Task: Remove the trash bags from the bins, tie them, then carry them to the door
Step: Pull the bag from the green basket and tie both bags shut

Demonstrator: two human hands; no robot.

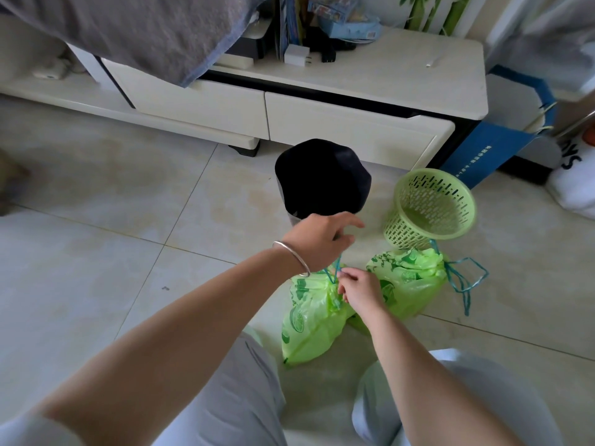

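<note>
Left hand (317, 243) pulls the drawstring (336, 272), right hand (360, 289) pinches the near bag (309, 320)'s neck; far bag (407, 281) looks tied, carrying remains.

We look down on a pale tiled floor (96, 201). Along its far edge runs a low cream cabinet (354, 123) with two drawer fronts. On its top we see a white charger (294, 54) beside a black plug (328, 53) and a light blue box (346, 27). A grey cloth (145, 30) hangs over the cabinet's left part. A blue board (476, 156) leans at the cabinet's right end.
</note>
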